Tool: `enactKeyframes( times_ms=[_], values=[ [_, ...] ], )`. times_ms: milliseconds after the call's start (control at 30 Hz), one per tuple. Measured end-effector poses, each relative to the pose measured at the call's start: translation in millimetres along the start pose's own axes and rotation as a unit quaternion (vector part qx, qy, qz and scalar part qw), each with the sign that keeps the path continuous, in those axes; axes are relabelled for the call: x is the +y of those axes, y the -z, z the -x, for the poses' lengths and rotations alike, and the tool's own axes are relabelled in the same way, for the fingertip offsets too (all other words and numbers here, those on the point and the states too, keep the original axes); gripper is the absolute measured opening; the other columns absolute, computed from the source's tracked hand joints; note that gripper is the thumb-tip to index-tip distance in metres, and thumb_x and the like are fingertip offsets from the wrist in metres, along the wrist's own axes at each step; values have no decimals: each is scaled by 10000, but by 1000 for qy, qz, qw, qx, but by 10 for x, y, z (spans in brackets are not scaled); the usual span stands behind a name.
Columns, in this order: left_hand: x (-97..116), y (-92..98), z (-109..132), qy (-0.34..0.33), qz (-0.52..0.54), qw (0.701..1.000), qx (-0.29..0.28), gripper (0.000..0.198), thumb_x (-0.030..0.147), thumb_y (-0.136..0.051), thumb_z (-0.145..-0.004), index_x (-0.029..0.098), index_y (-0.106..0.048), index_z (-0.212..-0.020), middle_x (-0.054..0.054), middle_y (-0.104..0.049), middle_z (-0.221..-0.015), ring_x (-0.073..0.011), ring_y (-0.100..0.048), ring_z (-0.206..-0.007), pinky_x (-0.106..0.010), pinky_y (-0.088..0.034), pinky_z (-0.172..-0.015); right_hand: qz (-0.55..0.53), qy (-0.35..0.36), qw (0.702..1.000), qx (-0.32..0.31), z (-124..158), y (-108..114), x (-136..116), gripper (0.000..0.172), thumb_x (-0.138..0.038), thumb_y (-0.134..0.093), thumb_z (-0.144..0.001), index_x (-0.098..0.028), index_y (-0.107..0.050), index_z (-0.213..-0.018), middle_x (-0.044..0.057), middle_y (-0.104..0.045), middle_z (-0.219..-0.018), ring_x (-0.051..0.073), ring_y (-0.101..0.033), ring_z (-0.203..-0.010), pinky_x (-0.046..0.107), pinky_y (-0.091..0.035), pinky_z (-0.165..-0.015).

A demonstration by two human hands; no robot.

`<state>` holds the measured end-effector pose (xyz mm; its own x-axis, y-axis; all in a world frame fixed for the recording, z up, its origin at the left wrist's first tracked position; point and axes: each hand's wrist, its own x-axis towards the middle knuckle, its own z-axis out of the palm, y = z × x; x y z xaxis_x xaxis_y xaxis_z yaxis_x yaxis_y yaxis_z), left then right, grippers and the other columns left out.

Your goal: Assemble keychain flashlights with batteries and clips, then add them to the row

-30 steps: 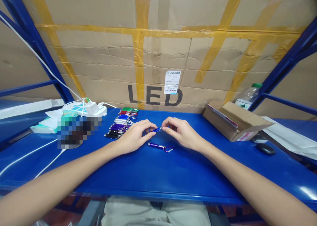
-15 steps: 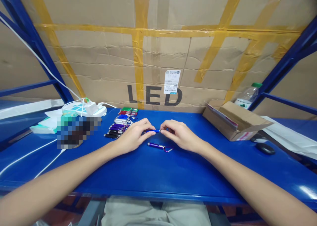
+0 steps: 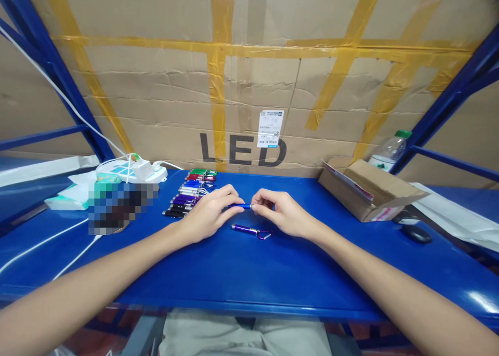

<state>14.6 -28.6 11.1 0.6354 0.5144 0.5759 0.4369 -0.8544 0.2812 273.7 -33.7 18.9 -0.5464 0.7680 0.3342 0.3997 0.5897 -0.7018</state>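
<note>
Between my hands is a small blue keychain flashlight (image 3: 245, 206), lying sideways. My left hand (image 3: 212, 213) pinches one end with thumb and fingertips, and my right hand (image 3: 278, 210) pinches the other. Fingers cover both ends of it. Just below, a purple flashlight (image 3: 244, 229) with a carabiner clip lies on the blue table (image 3: 249, 278), touched by neither hand. Left of my left hand, several flashlights (image 3: 189, 189) in green, red, blue, silver, purple and black lie in a column; my hand hides part of them.
A large taped carton (image 3: 163, 96) stands along the back. To the right are an open cardboard box (image 3: 366, 192), a plastic bottle (image 3: 392, 150) and a black mouse (image 3: 416, 234). A white power strip (image 3: 156, 174), a tissue pack (image 3: 70, 197) and cables occupy the left, beside a pixelated patch.
Both hands keep their pinch on the blue flashlight. My right fingers have shifted very slightly; the view has drifted a little. The other things stay where they were.
</note>
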Motion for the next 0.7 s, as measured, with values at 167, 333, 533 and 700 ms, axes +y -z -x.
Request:
enactKeyframes(
  times_ms=[167,333,533,700],
  values=[
    [-2,27,5,-28,-34,999,-2,311,356,-496,-1139,188,-740,-1232,-111,-688,-1103,-226,-668,-989,-357,-557,-894,-74,-38,997,-5,-14,-15,-14,235,-416,-670,-1013,-191,-676,-945,9,-714,-831,161,-587,-726,286,-464,-683],
    [-14,39,18,-55,-96,994,0,325,339,-462,-1149,186,-735,-1237,-122,-696,-1120,-236,-661,-988,-376,-543,-903,-127,-64,990,-14,-38,-19,-16,270,-450,-703,-983,-184,-692,-936,17,-731,-811,163,-594,-719,293,-446,-686],
    [-1,52,-4,-68,-115,991,2,321,319,-451,-1150,152,-717,-1217,-133,-680,-1111,-249,-655,-1005,-377,-540,-916,-144,-57,988,-11,-39,-26,-24,277,-458,-692,-994,-191,-655,-932,7,-694,-809,160,-579,-725,293,-443,-690],
    [-8,53,-11,-45,-63,997,-19,325,314,-444,-1153,147,-706,-1248,-127,-653,-1116,-233,-651,-1003,-349,-540,-906,-45,-10,999,4,-17,-35,-10,219,-403,-621,-1052,-205,-628,-956,-3,-657,-840,162,-566,-742,292,-458,-701]
  ],
)
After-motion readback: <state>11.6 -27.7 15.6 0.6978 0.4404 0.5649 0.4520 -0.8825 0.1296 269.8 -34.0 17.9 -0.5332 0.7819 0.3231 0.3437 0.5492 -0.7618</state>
